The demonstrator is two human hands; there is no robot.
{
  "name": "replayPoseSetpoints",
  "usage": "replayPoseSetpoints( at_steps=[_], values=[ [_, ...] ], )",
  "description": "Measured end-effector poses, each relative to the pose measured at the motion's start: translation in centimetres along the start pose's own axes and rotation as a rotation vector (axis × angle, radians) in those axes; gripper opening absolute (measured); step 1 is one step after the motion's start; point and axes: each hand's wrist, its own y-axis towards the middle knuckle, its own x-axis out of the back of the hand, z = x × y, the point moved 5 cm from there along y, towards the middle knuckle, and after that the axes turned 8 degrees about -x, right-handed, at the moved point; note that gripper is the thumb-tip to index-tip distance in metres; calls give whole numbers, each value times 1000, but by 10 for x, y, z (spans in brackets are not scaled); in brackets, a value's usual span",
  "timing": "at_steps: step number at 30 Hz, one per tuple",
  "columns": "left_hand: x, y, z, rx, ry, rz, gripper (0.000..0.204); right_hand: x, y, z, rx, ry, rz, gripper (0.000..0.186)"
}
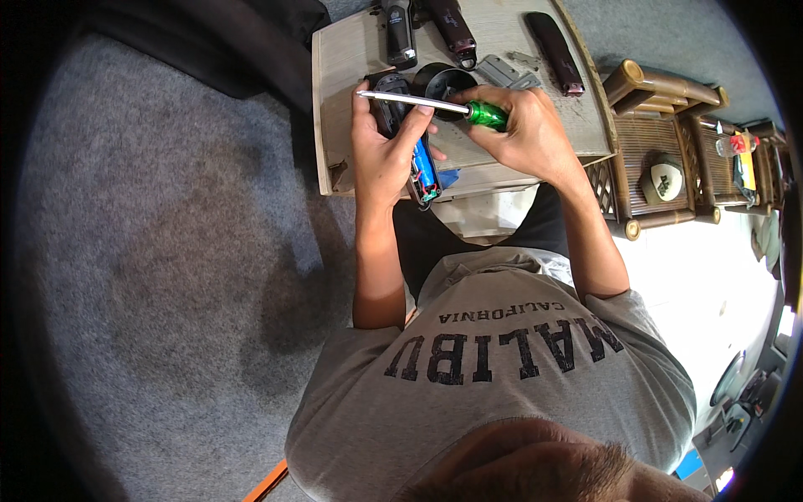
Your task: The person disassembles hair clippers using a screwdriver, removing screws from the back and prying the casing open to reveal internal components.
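Observation:
My left hand is closed round an opened black device, its blue cylindrical cell and coloured wires exposed. My right hand grips the green handle of a screwdriver, whose long silver shaft lies across the device, close to my left thumb, with its tip near my left index finger. A round black container sits just behind my hands. A silver-black clipper, two dark maroon pieces and some grey parts lie on the wooden table.
Bamboo chairs stand at the right, one holding a cream rounded object, another a bottle and yellow item. Dark fabric hangs at upper left, over grey carpet. My lap is below the table's front edge.

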Motion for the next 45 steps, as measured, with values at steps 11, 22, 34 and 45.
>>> replayPoseSetpoints(
  at_steps=[11, 22, 34, 45],
  values=[
    [1, 0, 0, 9, 23, 9, 47, 0, -2, -1, -24, -2, -39, 33],
    [4, -1, 5, 19, 36, 21, 54, -5, -2, 10, 34, -198, -54, 32],
    [3, -1, 3, 3, 41, 28, 55, -2, 5, 2, 21, -157, -24, 35],
    [1, 0, 0, 11, 56, 11, 46, 1, 9, 4, -43, -164, 67, 36]
  ],
)
